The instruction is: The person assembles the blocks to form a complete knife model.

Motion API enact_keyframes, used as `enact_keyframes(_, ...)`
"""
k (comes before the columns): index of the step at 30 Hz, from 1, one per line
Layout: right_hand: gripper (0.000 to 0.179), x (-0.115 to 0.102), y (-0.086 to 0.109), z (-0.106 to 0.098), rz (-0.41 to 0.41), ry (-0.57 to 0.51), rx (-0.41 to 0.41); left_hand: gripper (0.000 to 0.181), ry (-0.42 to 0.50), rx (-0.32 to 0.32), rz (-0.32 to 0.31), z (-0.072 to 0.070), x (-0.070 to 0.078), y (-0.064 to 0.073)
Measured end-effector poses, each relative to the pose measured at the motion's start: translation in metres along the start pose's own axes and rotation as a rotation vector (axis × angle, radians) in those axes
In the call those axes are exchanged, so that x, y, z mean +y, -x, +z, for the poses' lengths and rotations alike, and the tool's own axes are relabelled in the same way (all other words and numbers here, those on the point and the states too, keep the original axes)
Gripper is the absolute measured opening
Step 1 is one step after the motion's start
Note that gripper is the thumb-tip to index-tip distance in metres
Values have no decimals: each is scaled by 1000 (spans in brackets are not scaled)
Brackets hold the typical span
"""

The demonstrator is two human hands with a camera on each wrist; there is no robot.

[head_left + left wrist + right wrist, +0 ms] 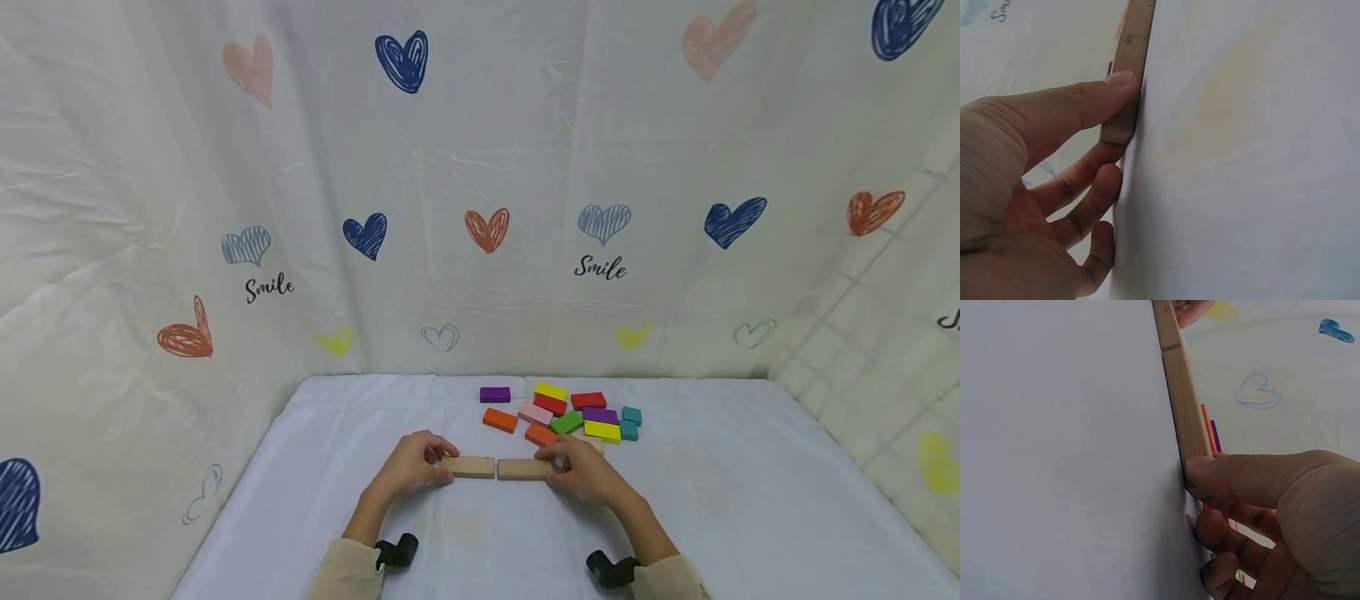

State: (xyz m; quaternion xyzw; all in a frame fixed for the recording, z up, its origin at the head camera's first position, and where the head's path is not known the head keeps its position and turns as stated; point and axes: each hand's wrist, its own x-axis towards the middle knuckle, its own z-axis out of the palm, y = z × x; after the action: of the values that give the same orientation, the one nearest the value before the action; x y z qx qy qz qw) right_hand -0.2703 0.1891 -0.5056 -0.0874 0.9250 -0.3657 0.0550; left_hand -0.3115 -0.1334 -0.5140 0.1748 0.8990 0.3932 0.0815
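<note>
Two plain wooden blocks lie end to end on the white cloth, a thin gap between them in the head view. My left hand (417, 463) pinches the outer end of the left wooden block (474, 467), thumb on the near side and fingers behind. In the left wrist view the thumb (1124, 81) presses on that block's face. At the other side, my right hand (587, 472) pinches the outer end of the right wooden block (521, 470). Its thumb (1202, 469) lies against the block's near face in the right wrist view, the other fingers curled behind.
Just beyond the hands lie several coloured blocks, among them a purple block (494, 395), an orange block (500, 420), a green block (567, 422) and a yellow block (602, 431). Another wooden block (592, 440) is partly hidden behind my right hand. A heart-printed curtain (480, 317) hangs behind the table.
</note>
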Motion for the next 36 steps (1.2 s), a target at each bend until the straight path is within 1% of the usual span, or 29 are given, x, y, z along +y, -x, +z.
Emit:
enact_keyframes(9,32,-4,-1,4,20,5,24,27,-2,9,-13,2,1,1)
enact_keyframes(20,33,-7,0,4,23,17,22,27,-1,11,-10,1,1,0)
enact_keyframes(22,35,-8,1,2,30,15,25,28,1,7,-8,1,1,1)
enact_keyframes(26,36,-8,3,-1,51,-2,39,29,-17,3,18,0,0,1)
enact_keyframes(29,32,-7,3,-2,51,-6,49,29,-29,3,33,0,0,1)
enact_keyframes(36,27,-8,3,-1,43,-2,39,28,-25,11,28,-1,0,1)
